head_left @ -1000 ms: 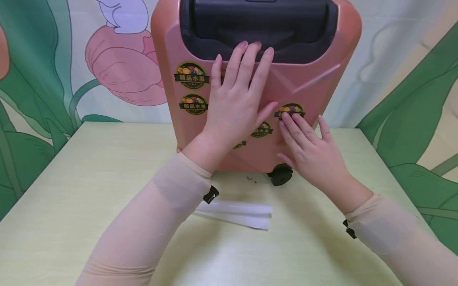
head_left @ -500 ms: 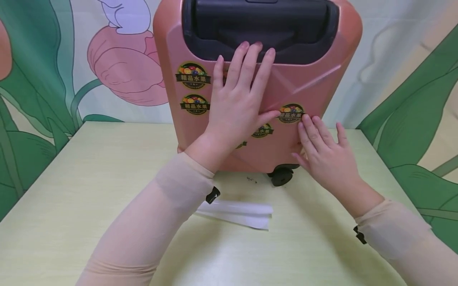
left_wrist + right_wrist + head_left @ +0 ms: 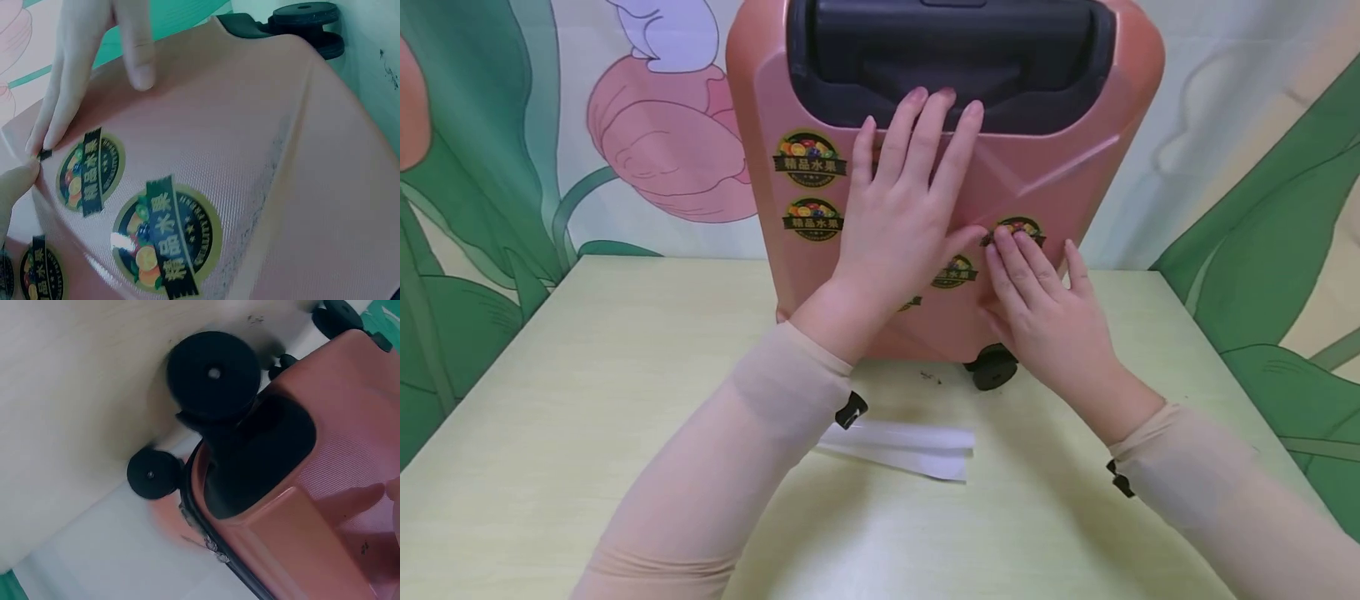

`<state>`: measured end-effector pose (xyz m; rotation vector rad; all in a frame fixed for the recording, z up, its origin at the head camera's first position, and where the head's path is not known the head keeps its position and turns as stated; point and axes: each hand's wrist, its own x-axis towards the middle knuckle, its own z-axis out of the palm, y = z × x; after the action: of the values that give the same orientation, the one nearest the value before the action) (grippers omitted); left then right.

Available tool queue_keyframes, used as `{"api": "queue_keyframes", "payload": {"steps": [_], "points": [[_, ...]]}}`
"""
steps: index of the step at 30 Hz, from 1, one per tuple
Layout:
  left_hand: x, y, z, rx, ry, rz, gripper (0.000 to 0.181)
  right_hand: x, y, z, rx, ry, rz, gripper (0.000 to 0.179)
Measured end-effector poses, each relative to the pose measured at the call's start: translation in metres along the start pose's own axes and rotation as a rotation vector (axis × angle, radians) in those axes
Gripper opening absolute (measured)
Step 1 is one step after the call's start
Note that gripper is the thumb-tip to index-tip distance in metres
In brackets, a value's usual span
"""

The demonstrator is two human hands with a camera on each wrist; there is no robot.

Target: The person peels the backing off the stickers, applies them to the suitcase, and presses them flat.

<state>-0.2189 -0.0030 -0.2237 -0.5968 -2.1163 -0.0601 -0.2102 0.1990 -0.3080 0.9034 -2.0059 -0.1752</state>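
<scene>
A pink hard-shell suitcase [image 3: 1060, 183] stands upright on the table, its black handle recess [image 3: 955, 50] at the top. Round fruit stickers [image 3: 810, 158] dot its face. My left hand [image 3: 902, 225] rests flat on the shell with fingers spread, the fingertips reaching the recess and covering part of a sticker. Its thumb lies at the edge of the right-hand sticker [image 3: 1022, 227]. Straight fingers of my right hand [image 3: 1052, 321] press on that same sticker and hide its lower part. The left wrist view shows two stickers [image 3: 167, 237] lying smooth on the shell.
A curled white sheet [image 3: 910, 450] lies on the pale table [image 3: 625, 400] in front of the suitcase. Black wheels [image 3: 214, 374] hold the suitcase off the tabletop. A printed cloth backdrop [image 3: 1240, 167] hangs behind.
My right hand slid right off the sticker to the suitcase's edge, then came back left onto it. The left hand has stayed on the shell.
</scene>
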Motion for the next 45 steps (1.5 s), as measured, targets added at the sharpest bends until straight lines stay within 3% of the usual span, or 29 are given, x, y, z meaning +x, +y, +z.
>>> {"api": "queue_keyframes", "payload": {"steps": [9,13,23,34,39,45], "points": [[0.0,-0.003,0.0,-0.011,0.033,0.038,0.087,-0.011,0.01,-0.001,-0.047,0.011,0.101,0.059],[-0.001,-0.004,-0.001,-0.003,0.02,0.036,0.092,-0.014,0.01,0.001,-0.05,0.022,0.132,0.062],[-0.002,-0.004,-0.003,0.003,-0.02,0.002,0.092,0.008,-0.002,0.005,0.01,0.037,0.002,0.053],[-0.002,-0.003,-0.004,-0.003,-0.003,0.031,0.091,0.001,0.008,0.0,-0.049,0.097,0.128,0.059],[-0.001,-0.001,-0.004,-0.008,-0.005,0.028,0.09,-0.002,0.004,-0.002,-0.06,0.043,0.154,0.064],[-0.001,0.001,-0.004,-0.019,-0.005,0.008,0.077,0.004,-0.008,0.0,-0.043,-0.025,0.099,0.062]]}}
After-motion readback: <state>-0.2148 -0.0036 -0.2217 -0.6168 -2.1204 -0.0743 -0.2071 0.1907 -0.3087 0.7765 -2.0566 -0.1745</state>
